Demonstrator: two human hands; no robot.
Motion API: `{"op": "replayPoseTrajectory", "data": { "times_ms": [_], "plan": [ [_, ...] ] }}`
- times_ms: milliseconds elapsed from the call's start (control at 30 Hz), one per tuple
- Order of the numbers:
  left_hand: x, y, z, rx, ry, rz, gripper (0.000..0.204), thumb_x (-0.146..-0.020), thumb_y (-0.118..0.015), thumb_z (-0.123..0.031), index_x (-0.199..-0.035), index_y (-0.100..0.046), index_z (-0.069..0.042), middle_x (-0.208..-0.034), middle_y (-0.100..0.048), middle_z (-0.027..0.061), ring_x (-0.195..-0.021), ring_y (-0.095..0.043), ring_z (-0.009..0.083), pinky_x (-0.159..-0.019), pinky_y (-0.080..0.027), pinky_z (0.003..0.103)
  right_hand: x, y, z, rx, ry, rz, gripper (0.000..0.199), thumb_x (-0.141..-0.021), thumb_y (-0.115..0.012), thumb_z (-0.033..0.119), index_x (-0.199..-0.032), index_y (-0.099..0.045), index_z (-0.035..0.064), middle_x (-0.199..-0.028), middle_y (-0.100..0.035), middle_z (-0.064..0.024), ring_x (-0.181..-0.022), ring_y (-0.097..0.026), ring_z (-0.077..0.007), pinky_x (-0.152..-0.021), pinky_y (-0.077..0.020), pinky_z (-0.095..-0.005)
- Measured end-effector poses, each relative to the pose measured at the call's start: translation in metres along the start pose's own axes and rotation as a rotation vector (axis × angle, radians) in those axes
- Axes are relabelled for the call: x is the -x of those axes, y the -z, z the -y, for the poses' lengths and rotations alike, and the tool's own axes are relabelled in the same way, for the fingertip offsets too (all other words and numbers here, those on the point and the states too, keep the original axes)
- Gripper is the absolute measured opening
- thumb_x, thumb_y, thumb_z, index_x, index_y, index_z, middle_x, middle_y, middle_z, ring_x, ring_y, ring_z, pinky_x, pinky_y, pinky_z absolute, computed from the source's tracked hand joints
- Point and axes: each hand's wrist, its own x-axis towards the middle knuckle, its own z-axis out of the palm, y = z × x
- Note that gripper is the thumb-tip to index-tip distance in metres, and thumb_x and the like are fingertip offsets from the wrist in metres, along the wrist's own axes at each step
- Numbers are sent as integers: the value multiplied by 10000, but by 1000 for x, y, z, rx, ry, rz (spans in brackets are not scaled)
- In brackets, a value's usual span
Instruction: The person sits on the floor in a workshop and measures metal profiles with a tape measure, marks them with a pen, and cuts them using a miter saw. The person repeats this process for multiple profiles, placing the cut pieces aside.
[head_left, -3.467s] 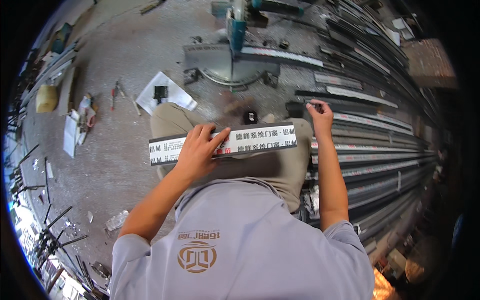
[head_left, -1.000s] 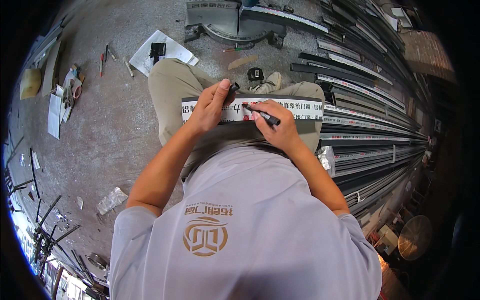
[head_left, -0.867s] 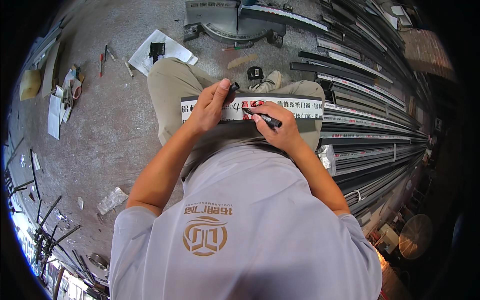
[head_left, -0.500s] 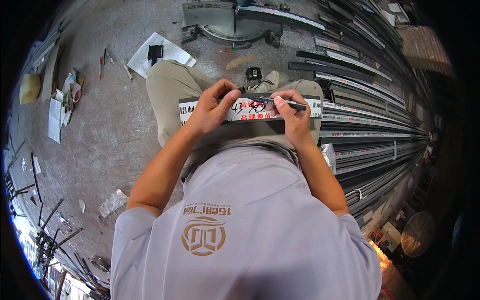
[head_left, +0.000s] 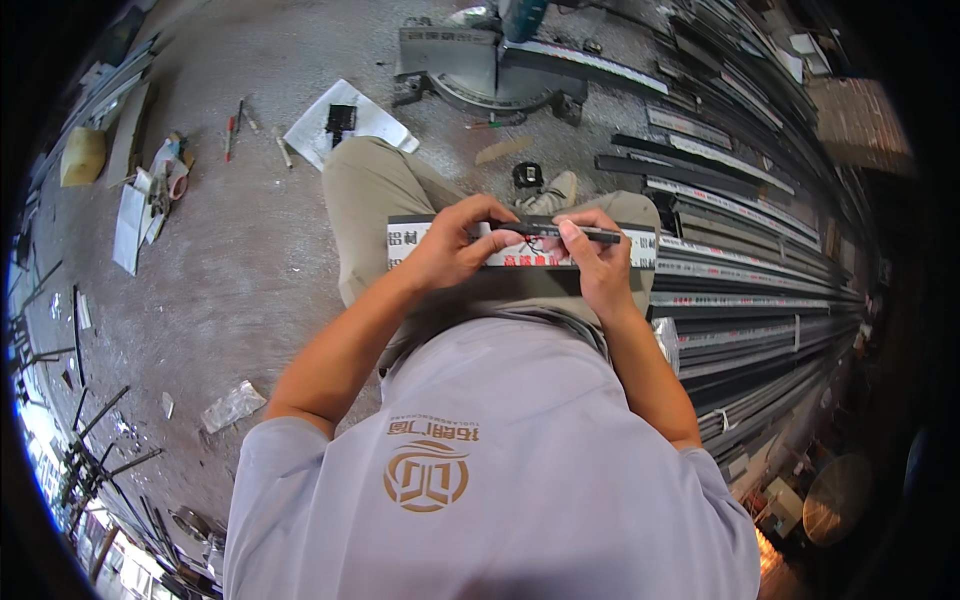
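A black marker lies crosswise between my hands, over a dark metal profile resting across my lap. White film with red and black print covers the profile's face, and black handwriting on it is partly hidden by my fingers. My right hand pinches the marker's barrel between thumb and fingers. At the marker's left end, my left hand is closed on the small black cap, mostly covered by its thumb and forefinger. Cap and marker meet end to end; how far the cap is on cannot be made out.
Ahead on the floor stands a mitre saw. A black tape measure lies near my shoe. White paper with a black piece is at front left. Long film-covered profiles are stacked on the right; thin rods stand at lower left.
My hands have come together, bringing the cap in the left hand against the marker's left end. The marker has moved off the written film. The whole view has shifted slightly.
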Motion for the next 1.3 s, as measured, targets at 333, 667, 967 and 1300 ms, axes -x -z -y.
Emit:
{"op": "replayPoseTrajectory", "data": {
  "times_ms": [333, 667, 967, 1300],
  "plan": [
    [-13, 6, 1, -264, -226, 156, 388, -1041, -586, -406, -957, -640, -31, -918, -634, 137, -918, -584, 329, -864, -447, 444, -5, -1, -14, -25, 16, 73, 156, -1029, -663, 149, -1038, -655, -7, -895, -734, -105, -752, -649, -110, -701, -527, -255],
    [2, -10, -25, -971, -117, 97, 960, -625, -936, -299, -1464, -513, -103, -1229, -609, 147, -1173, -566, 351, -1017, -439, 458, -10, 106, -24, -81, 255, -559, 197, -1074, -597, 232, -1083, -616, 36, -881, -625, -63, -809, -577, -124, -738, -477, -284],
    [134, 130, -4, -698, 152, -679, 993, -711, -931, -441, -1510, -478, -66, -1364, -582, 228, -1268, -562, 413, -1095, -445, 456, -40, 117, -18, 367, 139, -477, 506, -1092, -550, 398, -1414, -582, 9, -1165, -725, -119, -885, -591, -144, -840, -495, -333],
    [355, 150, 199, 278, 698, -1654, 943, -726, -911, -274, -1510, -459, -7, -1149, -705, 140, -986, -680, 205, -893, -545, 373, -79, 173, -91, 670, -28, -408, 504, -1070, -578, 449, -1369, -649, 50, -1115, -763, -101, -877, -647, -166, -774, -501, -322]
  ]
}}
